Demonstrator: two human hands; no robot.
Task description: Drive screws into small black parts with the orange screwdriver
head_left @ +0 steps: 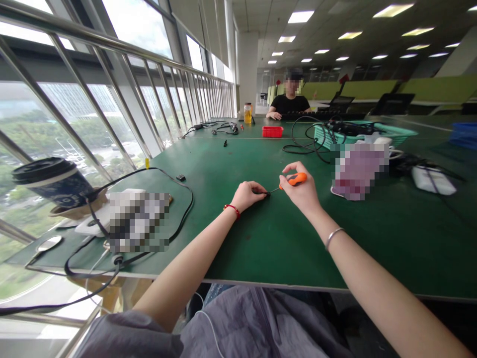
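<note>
An orange and black screwdriver [297,179] is held by its handle in my right hand [302,191]. Its metal shaft points left, and the tip meets a small black part [267,194] on the green table [246,253]. The fingers of my left hand [247,195] pinch that part and press it near the tabletop. What kind of part it is I cannot make out, since the fingertips cover some of it. A small black piece [181,177] lies on the table to the left of my left hand.
On the left stand a lidded paper cup [54,184] and a looping black strap [190,204]. A small red tray [272,132] sits farther back, left of a teal basket [395,133] with cables. A blurred purple item [357,171] lies right. Across the table sits a person [290,102].
</note>
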